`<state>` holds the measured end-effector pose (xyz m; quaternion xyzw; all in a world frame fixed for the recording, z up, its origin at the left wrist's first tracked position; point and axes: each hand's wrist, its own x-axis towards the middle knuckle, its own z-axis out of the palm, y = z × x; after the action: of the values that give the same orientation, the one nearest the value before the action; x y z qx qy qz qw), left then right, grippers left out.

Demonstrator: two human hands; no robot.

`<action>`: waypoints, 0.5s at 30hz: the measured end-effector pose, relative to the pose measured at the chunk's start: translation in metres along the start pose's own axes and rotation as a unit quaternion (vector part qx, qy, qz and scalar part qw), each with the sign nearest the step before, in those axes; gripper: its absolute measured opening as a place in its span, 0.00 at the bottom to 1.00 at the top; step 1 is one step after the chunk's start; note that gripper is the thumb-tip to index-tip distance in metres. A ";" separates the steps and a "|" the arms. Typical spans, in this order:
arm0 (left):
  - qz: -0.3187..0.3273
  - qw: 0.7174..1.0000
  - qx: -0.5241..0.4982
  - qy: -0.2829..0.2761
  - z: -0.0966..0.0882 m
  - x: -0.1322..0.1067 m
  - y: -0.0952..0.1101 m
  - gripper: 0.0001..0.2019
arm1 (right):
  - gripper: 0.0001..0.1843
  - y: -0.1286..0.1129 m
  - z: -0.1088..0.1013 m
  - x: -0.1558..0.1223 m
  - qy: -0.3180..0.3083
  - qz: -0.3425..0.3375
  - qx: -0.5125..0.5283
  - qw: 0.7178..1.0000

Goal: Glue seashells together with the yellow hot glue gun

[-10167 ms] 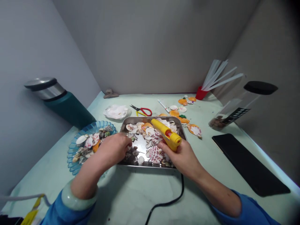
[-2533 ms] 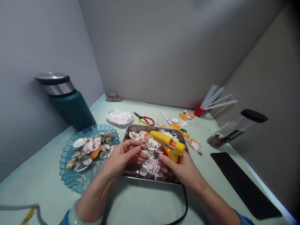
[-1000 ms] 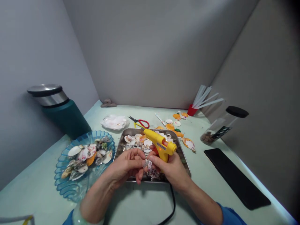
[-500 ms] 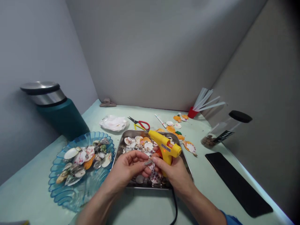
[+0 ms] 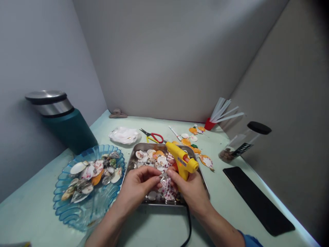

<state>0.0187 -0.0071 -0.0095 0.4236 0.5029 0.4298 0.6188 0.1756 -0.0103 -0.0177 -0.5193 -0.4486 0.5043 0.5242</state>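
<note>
Your R hand (image 5: 192,189) grips the yellow hot-glue gun (image 5: 182,160), thumb near the small grey piece (image 5: 163,175) (prob. shell) your L hand (image 5: 138,186) pinches over the metal tray (image 5: 164,205). Piece prob. light, stiff, brittle: hold by edges. Gun: handle only, nozzle likely hot.

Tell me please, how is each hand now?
Left hand: closed, pinching a small grey piece.
Right hand: closed around the yellow glue gun.
</note>
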 end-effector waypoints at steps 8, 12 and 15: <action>0.016 1.000 0.011 0.012 0.002 0.000 -0.002 0.10 | 0.17 0.003 0.002 0.001 0.010 -0.015 -0.020 1.000; 0.012 1.000 -0.001 0.018 0.000 0.001 -0.005 0.10 | 0.15 0.002 0.000 0.001 -0.006 -0.019 -0.033 0.999; 0.023 1.000 0.019 0.009 0.000 0.001 -0.005 0.10 | 0.14 0.002 -0.001 0.001 -0.009 -0.021 -0.046 0.999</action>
<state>0.0190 -0.0074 -0.0151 0.4428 0.5064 0.4382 0.5961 0.1766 -0.0100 -0.0199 -0.5286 -0.4873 0.4765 0.5061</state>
